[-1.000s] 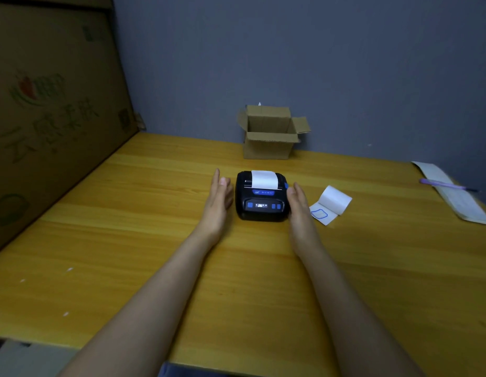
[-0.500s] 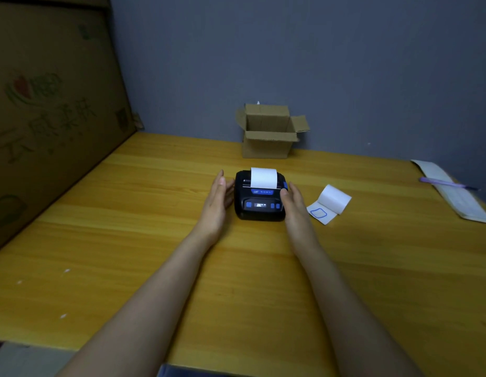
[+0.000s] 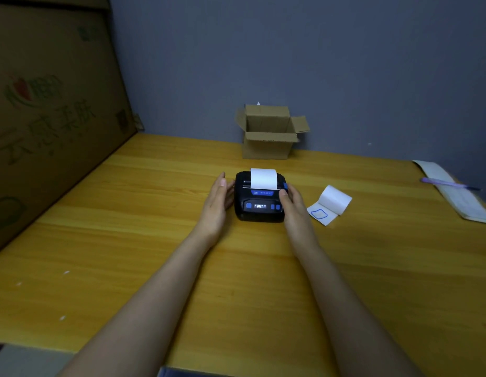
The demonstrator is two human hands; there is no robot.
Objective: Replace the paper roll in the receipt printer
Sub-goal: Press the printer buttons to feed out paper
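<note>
Two bare hands framed a small black receipt printer (image 3: 259, 198) that sat near the middle of a yellow wooden counter (image 3: 127, 227), a white strip of paper (image 3: 263, 178) standing up from its top slot. The left hand (image 3: 217, 204) lay open and flat along the printer's left side, fingers straight, while the right hand (image 3: 294, 206) cupped the right side with its thumb resting on the top edge near a blue latch. Just to the right lay a loose paper roll (image 3: 333, 204) with a blue mark on its unrolled end, and an open cardboard box (image 3: 269, 134) stood behind against the grey wall.
</note>
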